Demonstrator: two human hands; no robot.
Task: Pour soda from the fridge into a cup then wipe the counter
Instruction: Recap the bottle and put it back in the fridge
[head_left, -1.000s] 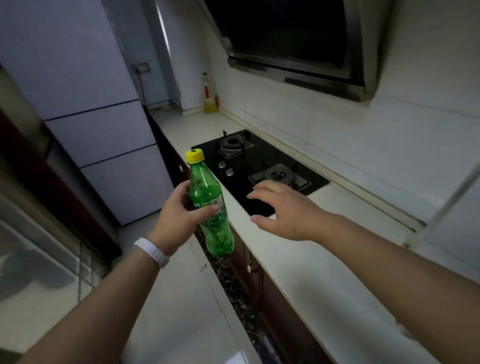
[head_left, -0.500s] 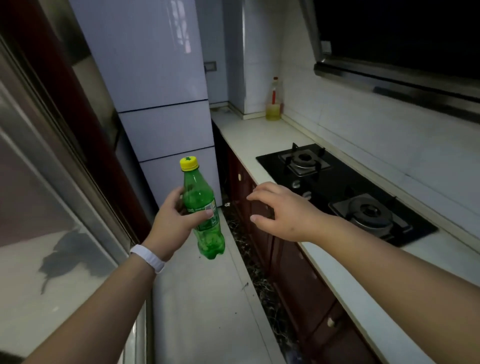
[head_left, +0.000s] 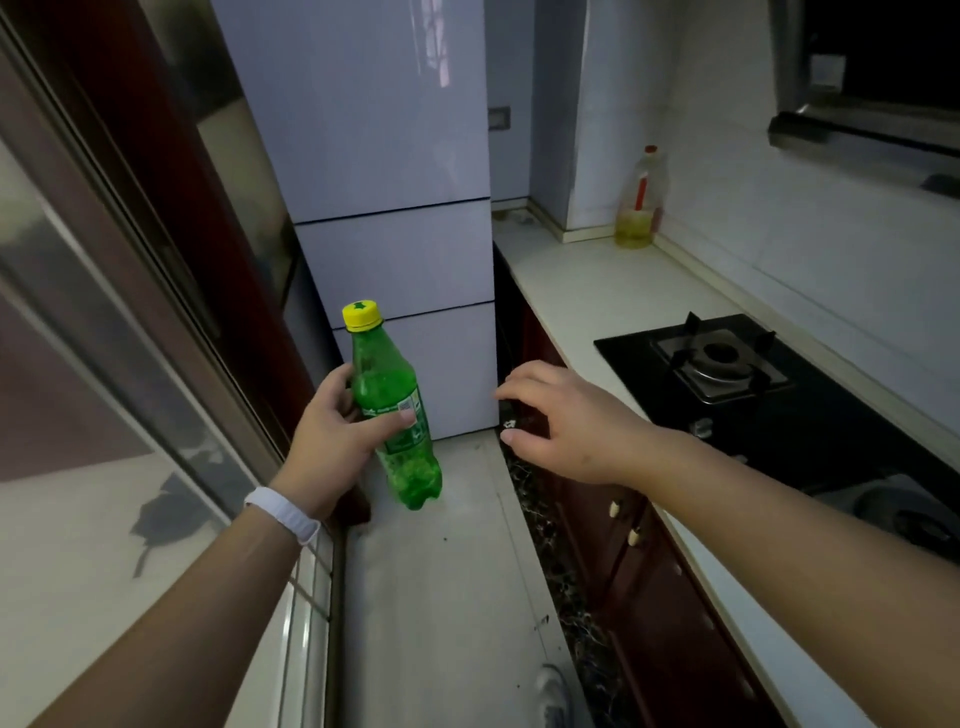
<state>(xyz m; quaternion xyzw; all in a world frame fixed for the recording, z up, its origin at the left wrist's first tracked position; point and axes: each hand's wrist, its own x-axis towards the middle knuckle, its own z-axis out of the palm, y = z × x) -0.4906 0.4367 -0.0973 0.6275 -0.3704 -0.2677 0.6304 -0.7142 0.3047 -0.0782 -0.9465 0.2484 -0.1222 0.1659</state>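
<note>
My left hand (head_left: 337, 431) grips a green soda bottle (head_left: 400, 415) with a yellow cap around its middle, holding it upright over the floor. My right hand (head_left: 561, 415) hovers beside it with fingers loosely spread, holding nothing. The white fridge (head_left: 384, 171) stands straight ahead with its doors closed. The pale counter (head_left: 613, 291) runs along the right. No cup or cloth shows in the view.
A black gas hob (head_left: 753, 379) is set into the counter on the right. An oil bottle (head_left: 641, 208) stands in the far counter corner. Dark red cabinet doors (head_left: 623, 519) sit below the counter. A glass sliding door (head_left: 104, 338) lines the left side.
The view has swung left from the hob toward the fridge. Both hands kept their pose, the left still gripping the bottle.
</note>
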